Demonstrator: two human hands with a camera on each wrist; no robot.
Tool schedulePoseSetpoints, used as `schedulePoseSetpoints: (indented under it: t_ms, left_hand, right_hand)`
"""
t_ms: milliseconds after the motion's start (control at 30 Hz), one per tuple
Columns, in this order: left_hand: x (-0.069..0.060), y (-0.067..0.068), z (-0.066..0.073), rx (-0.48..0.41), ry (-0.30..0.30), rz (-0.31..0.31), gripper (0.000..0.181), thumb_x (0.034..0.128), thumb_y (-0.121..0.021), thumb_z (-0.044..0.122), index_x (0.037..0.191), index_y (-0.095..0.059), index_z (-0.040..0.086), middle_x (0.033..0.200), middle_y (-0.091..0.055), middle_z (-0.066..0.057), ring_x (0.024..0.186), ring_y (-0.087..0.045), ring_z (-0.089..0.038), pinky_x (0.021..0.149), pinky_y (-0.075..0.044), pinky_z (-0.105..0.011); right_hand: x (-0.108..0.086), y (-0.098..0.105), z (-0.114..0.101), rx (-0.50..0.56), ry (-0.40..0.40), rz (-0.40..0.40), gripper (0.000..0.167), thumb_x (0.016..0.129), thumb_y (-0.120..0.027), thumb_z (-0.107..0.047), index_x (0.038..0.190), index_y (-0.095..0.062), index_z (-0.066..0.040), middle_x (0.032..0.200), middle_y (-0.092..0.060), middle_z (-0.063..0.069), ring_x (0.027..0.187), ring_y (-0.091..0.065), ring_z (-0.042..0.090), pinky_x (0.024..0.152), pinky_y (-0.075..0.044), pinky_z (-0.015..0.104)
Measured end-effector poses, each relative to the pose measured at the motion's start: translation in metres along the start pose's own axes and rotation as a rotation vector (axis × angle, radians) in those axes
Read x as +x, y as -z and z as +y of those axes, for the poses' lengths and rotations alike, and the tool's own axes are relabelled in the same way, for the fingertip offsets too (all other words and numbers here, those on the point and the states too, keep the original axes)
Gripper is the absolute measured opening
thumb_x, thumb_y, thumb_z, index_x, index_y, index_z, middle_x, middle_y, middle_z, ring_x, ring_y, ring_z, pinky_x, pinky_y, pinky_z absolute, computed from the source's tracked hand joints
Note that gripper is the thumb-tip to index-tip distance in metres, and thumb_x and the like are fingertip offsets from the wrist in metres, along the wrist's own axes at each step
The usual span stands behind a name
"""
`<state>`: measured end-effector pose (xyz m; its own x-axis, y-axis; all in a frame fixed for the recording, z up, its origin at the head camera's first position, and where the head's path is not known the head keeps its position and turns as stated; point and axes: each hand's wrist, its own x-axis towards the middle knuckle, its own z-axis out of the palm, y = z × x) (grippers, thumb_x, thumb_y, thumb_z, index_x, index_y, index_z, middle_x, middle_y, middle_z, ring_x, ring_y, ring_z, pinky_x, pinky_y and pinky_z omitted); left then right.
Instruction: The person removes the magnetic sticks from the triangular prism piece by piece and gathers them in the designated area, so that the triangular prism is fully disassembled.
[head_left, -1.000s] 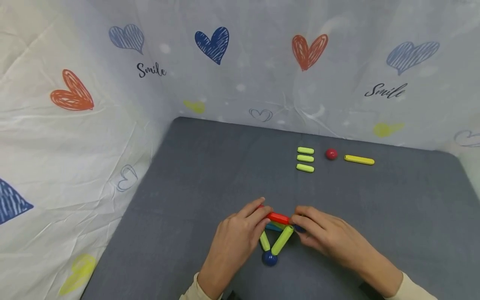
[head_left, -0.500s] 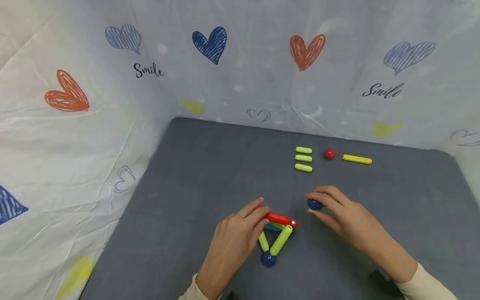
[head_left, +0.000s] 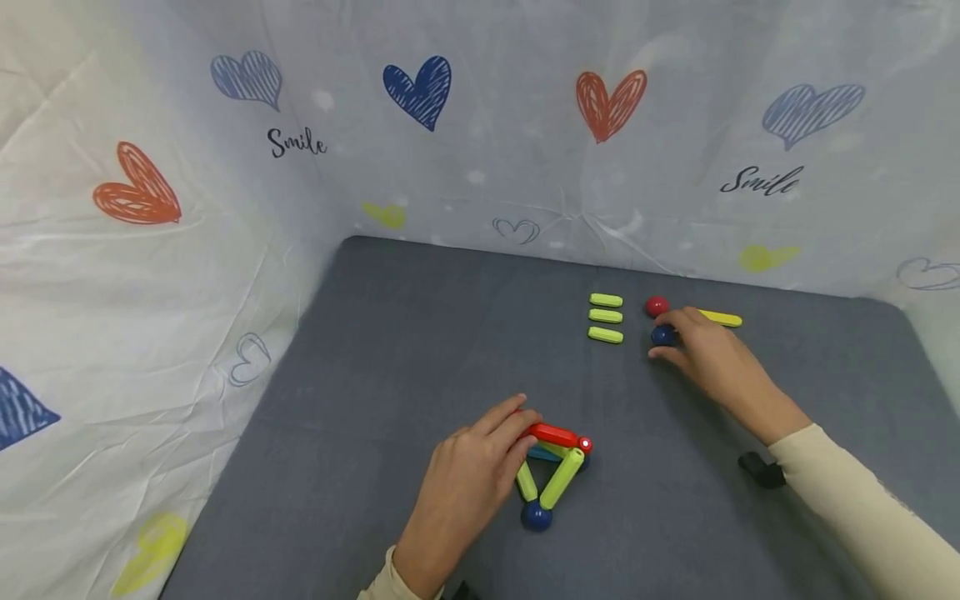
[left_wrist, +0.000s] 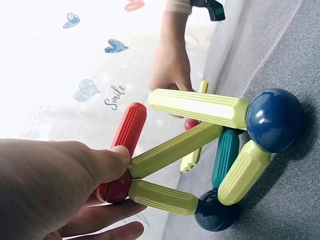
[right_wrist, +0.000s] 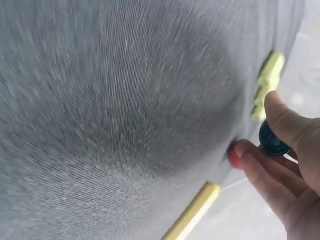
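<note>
My left hand (head_left: pixel 467 473) pinches the red corner (left_wrist: pixel 119 189) of a stick frame (head_left: pixel 562 478) just to its right. My right hand (head_left: pixel 716 357) holds a blue ball (head_left: pixel 662 336) between thumb and fingers, a red ball (head_left: pixel 656 306) near its fingertips and three green sticks (head_left: pixel 605 316) to its left.

Observed left hand (left_wrist: pixel 55 187) pinching red ball (left_wrist: pixel 117 191). Noted red rod (left_wrist: pixel 129 125) extending upward from it, two lime rods (left_wrist: pixel 165 198) also meeting it. Recorded near navy ball (left_wrist: pixel 275 120) joined to upper lime rod (left_wrist: pixel 200 108). Logged teal rod (left_wrist: pixel 225 155) meeting lower navy ball (left_wrist: pixel 217 211). Saw right hand (left_wrist: pixel 172 67) beyond, partly hidden.
</note>
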<state>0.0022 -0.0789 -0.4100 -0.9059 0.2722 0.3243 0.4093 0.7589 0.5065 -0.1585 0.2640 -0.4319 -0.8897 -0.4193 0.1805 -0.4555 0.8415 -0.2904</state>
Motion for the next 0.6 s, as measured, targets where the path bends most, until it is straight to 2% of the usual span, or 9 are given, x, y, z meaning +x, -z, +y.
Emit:
schedulePoseSetpoints:
  t_ms: [233, 400, 600]
  left_hand:
    - [-0.001, -0.001, -0.001, -0.013, 0.006, -0.005, 0.03, 0.0941, -0.084, 0.021, 0.123, -0.076, 0.022, 0.138, -0.07, -0.004, 0.08, -0.076, -0.015, 0.055, -0.046, -0.019]
    - [-0.001, -0.001, -0.001, -0.007, 0.004, 0.002, 0.03, 0.0938, -0.084, 0.021, 0.123, -0.076, 0.022, 0.138, -0.07, -0.003, 0.077, -0.075, -0.014, 0.055, -0.046, -0.019]
    - [-0.001, -0.001, -0.002, -0.014, 0.005, 0.004, 0.03, 0.0938, -0.084, 0.021, 0.123, -0.076, 0.023, 0.138, -0.07, -0.003, 0.081, -0.076, -0.015, 0.058, -0.05, -0.021]
  right_hand:
    - [0.013, -0.01, 0.009, -0.018, -0.023, -0.045, 0.044, 0.087, -0.09, -0.02, 0.118, -0.067, 0.001, 0.107, -0.066, 0.019, 0.088, -0.067, 0.033, 0.073, -0.055, 0.055]
    - [0.016, -0.013, 0.01, -0.048, -0.025, -0.056, 0.046, 0.087, -0.09, -0.021, 0.119, -0.067, 0.002, 0.106, -0.066, 0.019, 0.087, -0.067, 0.033, 0.072, -0.056, 0.055]
    - [0.017, -0.014, 0.01, -0.061, -0.031, -0.062, 0.047, 0.087, -0.09, -0.022, 0.121, -0.068, 0.003, 0.107, -0.066, 0.02, 0.088, -0.068, 0.036, 0.074, -0.055, 0.056]
